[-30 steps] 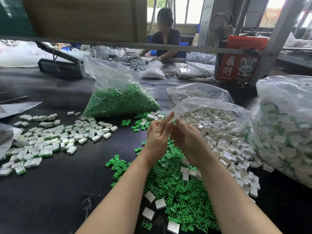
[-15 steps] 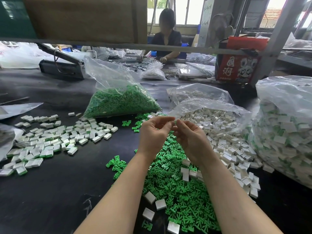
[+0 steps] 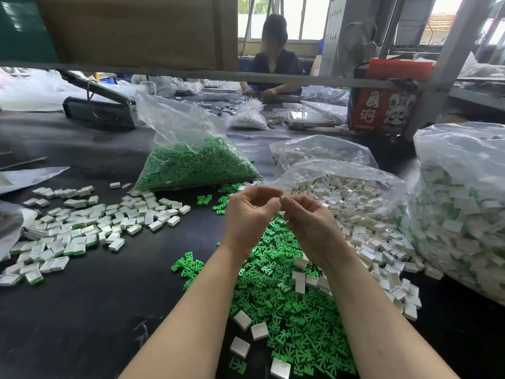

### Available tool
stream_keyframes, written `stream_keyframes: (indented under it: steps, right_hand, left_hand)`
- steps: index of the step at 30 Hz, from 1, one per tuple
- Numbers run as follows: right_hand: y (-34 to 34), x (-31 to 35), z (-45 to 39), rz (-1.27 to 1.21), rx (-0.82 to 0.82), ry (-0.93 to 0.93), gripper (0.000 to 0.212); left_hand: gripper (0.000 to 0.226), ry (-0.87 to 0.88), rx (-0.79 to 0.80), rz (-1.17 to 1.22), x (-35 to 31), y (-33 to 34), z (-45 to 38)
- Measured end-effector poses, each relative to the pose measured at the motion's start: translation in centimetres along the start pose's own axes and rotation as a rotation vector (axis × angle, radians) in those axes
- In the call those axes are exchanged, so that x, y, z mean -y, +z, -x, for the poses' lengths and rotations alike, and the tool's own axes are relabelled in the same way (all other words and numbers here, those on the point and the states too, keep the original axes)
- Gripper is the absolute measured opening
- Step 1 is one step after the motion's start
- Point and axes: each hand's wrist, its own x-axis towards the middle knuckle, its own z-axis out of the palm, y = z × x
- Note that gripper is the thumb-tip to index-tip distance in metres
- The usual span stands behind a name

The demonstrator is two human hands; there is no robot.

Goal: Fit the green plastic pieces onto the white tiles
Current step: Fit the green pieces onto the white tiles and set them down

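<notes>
A black table (image 3: 68, 310) fills most of the view, its near edge cut off by the frame. At the right a big clear bag of finished tiles (image 3: 464, 214) runs out of the picture, so its full bulk is hidden. A clear bag of green pieces (image 3: 196, 168) stands behind the hands, and an open bag of white tiles (image 3: 347, 192) spills toward the right forearm. On the left lies a spread of assembled tiles (image 3: 90, 228), some showing green edges. Under the forearms sits a loose heap of green plastic pieces (image 3: 287, 310) with a few white tiles (image 3: 259, 330) on it; the arms cover part of the heap. The left hand (image 3: 246, 217) and right hand (image 3: 314, 228) meet above it, fingers curled, fingertips together. A small green piece (image 3: 280, 199) peeps out between them, pinched at the fingertips; which hand's fingers hold it, and whether a tile is held too, cannot be made out. A person (image 3: 273, 64) sits across the table, partly hidden by a bar.
</notes>
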Motion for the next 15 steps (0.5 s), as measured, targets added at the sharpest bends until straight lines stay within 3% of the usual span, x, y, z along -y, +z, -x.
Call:
stream_keyframes:
  steps: [7, 12, 15]
  right_hand:
    - [0.2, -0.2, 0.0, 0.053, 0.021, -0.022, 0.033]
    - [0.7, -0.5, 0.4, 0.330, 0.114, -0.026, 0.037]
    - [1.0, -0.6, 0.5, 0.447, 0.090, -0.059, 0.039]
  left_hand:
    - [0.013, -0.024, -0.050, 0.066, 0.2, 0.2, 0.1]
    - [0.011, -0.070, -0.067, 0.196, 0.4, 0.4, 0.1]
    - [0.010, -0.083, -0.060, 0.236, 0.3, 0.3, 0.2]
